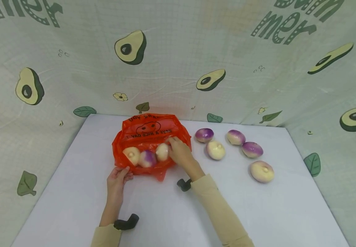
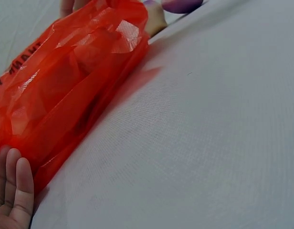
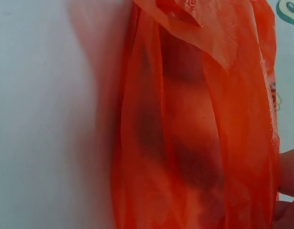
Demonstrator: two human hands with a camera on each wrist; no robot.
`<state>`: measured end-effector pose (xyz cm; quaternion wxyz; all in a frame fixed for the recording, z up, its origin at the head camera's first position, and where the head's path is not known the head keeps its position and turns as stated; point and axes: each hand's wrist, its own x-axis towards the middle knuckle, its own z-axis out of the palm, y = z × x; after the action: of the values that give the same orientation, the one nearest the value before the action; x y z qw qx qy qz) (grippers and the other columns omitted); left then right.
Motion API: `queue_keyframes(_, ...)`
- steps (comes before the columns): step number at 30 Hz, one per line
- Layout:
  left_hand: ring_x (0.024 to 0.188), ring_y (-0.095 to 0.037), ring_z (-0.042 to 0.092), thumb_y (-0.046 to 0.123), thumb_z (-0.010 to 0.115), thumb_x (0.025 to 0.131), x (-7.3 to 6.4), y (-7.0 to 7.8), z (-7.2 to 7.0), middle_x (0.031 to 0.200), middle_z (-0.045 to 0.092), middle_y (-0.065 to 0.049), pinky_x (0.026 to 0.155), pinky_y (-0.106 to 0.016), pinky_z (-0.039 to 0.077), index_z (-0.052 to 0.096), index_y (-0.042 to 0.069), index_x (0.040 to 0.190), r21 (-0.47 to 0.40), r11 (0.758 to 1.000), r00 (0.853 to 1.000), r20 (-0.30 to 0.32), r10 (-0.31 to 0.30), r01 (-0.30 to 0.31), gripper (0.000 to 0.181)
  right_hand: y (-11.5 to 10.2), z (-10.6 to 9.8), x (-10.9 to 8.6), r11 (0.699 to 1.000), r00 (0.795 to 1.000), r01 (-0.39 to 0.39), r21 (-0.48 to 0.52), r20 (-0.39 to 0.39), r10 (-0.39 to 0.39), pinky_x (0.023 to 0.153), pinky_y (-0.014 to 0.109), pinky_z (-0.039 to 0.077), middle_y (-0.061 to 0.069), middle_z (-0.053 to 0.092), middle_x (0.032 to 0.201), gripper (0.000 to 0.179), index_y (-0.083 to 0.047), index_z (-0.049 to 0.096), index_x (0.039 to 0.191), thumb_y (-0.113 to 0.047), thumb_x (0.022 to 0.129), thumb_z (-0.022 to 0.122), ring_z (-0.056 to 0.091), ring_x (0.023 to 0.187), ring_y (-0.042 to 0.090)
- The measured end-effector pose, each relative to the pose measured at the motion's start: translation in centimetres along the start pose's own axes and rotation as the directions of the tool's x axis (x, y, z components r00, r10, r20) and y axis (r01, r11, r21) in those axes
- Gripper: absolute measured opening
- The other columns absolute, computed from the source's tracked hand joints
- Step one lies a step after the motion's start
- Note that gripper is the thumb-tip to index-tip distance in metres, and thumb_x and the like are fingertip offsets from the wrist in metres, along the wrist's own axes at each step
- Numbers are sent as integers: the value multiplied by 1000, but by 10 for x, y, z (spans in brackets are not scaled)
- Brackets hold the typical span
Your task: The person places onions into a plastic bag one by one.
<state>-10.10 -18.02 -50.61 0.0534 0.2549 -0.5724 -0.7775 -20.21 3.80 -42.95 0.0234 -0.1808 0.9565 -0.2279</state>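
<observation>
Gripping a pale turnip [image 1: 162, 152] inside the red bag [image 1: 147, 141], the right hand [image 1: 180, 152] curls its fingers; the left hand [image 1: 118, 175] pinches the bag's near edge; if that slips, the turnip could roll out.

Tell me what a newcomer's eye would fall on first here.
Most likely the bright red plastic bag, left of centre on the white table, with three purple-and-cream turnips in its mouth. The right hand is at the rightmost one, the left hand at the bag's near left corner. Next, perhaps, the five loose turnips right of the bag.
</observation>
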Motion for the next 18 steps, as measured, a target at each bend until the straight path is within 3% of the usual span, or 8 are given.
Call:
queue_keyframes(5,69,-7,64,31,65,86,0,0,0,74,66,8,75,-19,55,52,9,97,18,1000,1000,-2,-16,16,28,-1,-1,-2,1000,999,6,1,-34,-6,95,37,50,8,61,108,21,-8,63,110,-12,90,58,59,104,24)
queue_keyframes(11,71,-7,64,34,65,85,-1,1,0,75,66,9,76,-18,54,51,8,101,43,999,1000,7,-22,22,33,1,-13,-11,992,995,46,120,-98,-34,95,36,49,7,62,108,20,-8,63,109,-9,91,55,58,104,24)
queue_keyframes(18,70,-7,64,34,66,85,0,2,0,75,66,9,76,-18,54,51,8,101,49,998,1000,3,-28,28,34,7,-36,-33,968,987,49,248,-162,-8,97,37,48,4,63,110,24,-11,63,112,-7,91,53,58,108,21)
